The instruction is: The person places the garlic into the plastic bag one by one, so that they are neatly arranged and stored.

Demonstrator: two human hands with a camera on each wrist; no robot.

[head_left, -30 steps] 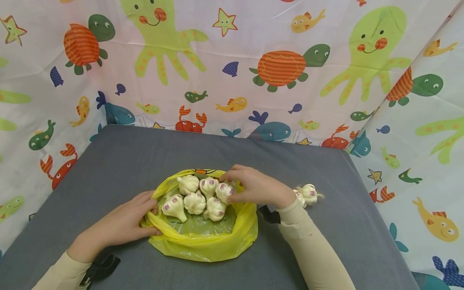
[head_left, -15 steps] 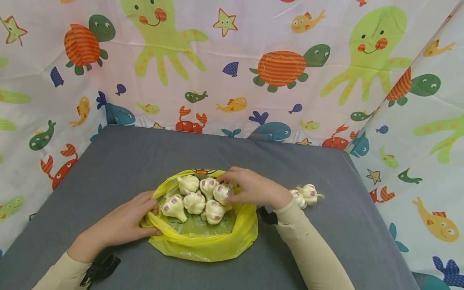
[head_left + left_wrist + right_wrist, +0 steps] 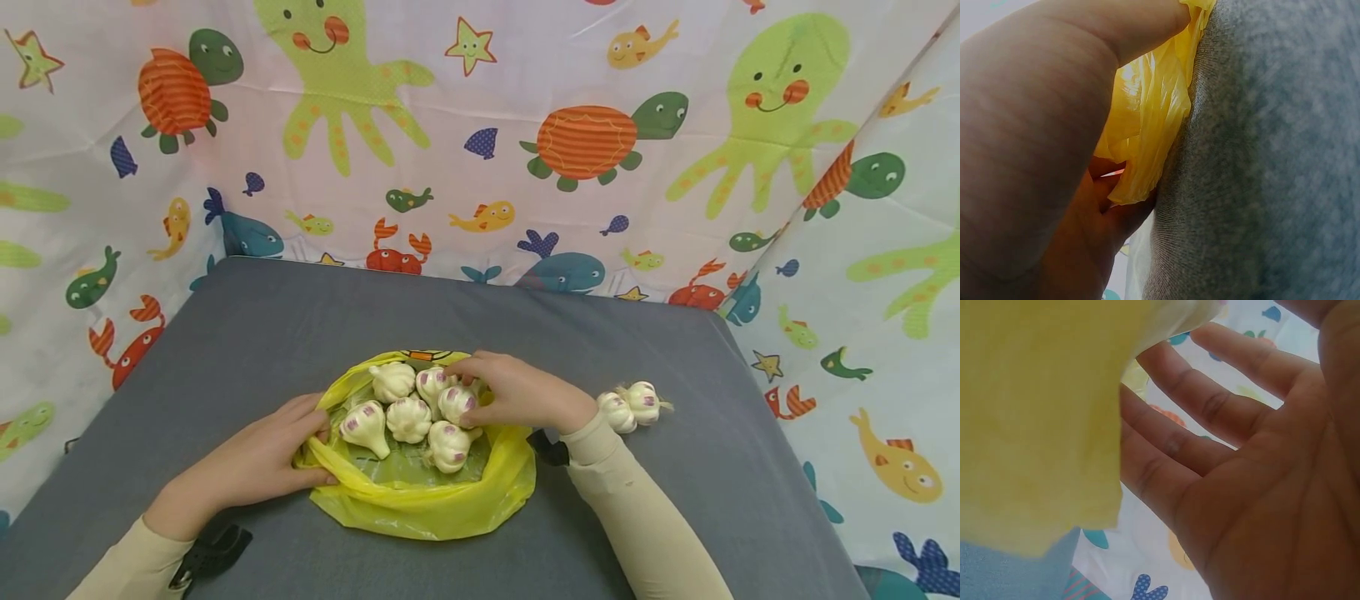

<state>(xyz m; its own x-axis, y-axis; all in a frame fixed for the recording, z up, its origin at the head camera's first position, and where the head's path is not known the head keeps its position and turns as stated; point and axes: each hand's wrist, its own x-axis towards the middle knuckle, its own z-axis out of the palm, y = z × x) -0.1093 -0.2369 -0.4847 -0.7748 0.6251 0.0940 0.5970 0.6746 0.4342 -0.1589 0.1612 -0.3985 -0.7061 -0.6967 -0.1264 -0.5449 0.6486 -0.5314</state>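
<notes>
Sea-creature curtain (image 3: pixel 450 100) hangs behind; grey desk (image 3: pixel 600 342) under everything; yellow bag (image 3: pixel 420 512) sits on it, mouth open; left hand (image 3: pixel 258 454) grips its left rim, thumb outside; right hand (image 3: pixel 525 392) reaches over the right side, thumb and fingertips narrow round a garlic bulb (image 3: pixel 456 404), which is inside the bag among five other bulbs (image 3: pixel 408 418); two loose bulbs (image 3: pixel 642 402) lie right of the bag; I'd keep the pinch light, on the body not the stem; left rim held steady; right wrist off the thin plastic.
</notes>
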